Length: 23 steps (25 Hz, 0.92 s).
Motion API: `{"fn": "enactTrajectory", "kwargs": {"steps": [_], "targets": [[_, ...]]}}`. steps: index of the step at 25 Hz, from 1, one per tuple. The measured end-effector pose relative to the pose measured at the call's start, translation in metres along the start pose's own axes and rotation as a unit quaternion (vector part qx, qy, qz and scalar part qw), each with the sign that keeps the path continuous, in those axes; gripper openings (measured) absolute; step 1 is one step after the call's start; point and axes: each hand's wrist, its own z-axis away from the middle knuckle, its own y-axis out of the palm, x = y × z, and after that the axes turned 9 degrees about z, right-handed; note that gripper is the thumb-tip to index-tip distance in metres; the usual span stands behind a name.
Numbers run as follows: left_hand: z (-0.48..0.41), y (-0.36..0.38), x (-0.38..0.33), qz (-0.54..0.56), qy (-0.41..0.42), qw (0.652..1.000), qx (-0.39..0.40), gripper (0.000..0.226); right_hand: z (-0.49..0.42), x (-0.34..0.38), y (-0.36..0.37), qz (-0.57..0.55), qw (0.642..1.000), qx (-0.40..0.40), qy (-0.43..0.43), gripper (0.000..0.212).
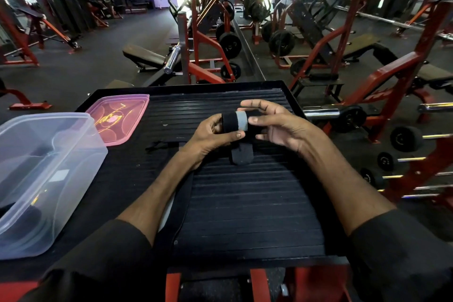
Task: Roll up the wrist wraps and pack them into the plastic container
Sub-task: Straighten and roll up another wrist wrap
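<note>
Gym benches surround a black ribbed platform [245, 203] where the left hand [210, 135] grips a partly rolled wrist wrap [232, 120]. The right hand [274, 125] pinches its right end, and the tail hangs loose. The plastic container [81, 154] sits near left, with a pink lid [117, 117] beyond it.

container [44, 179] left on platform [245, 203] | lid [117, 117] behind container | wrap [235, 125] centre

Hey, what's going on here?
A person is rolling up a black wrist wrap with a grey stripe over a black ribbed table. The left hand grips the roll, the right hand pinches its other end, and a tail hangs loose. A second black wrap lies flat under the left forearm. The clear plastic container sits open at the left, its pink lid beside it.
</note>
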Motion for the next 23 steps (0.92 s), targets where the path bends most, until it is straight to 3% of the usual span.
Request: {"fn": "enactTrajectory", "kwargs": {"steps": [3,6,10,13,16,20,23], "targets": [[-0.002,-0.001,0.002,-0.052,0.045,0.998,0.007,0.056,0.000,0.000,0.002,0.019,0.997,-0.035,0.065,0.031],[-0.001,-0.002,-0.001,-0.063,0.085,0.994,0.004,0.060,0.000,-0.005,0.005,0.069,0.991,0.025,0.112,0.036],[-0.001,-0.002,-0.004,-0.074,0.097,0.993,0.008,0.065,-0.003,-0.008,0.005,0.027,0.997,0.000,0.073,0.033],[-0.003,-0.005,-0.005,-0.029,-0.001,0.998,0.048,0.067,-0.004,-0.010,0.005,0.004,0.999,-0.044,0.032,0.038],[-0.001,-0.007,-0.009,0.027,-0.102,0.991,0.086,0.050,-0.004,-0.011,0.004,-0.001,0.999,-0.052,0.008,0.051],[0.001,0.000,-0.007,0.012,-0.022,1.000,0.004,0.041,-0.002,-0.010,0.004,-0.012,0.999,-0.030,-0.009,0.066],[0.000,0.003,-0.006,0.013,0.058,0.998,-0.027,0.049,-0.001,-0.007,0.002,-0.073,0.997,0.014,0.015,0.059]]}}
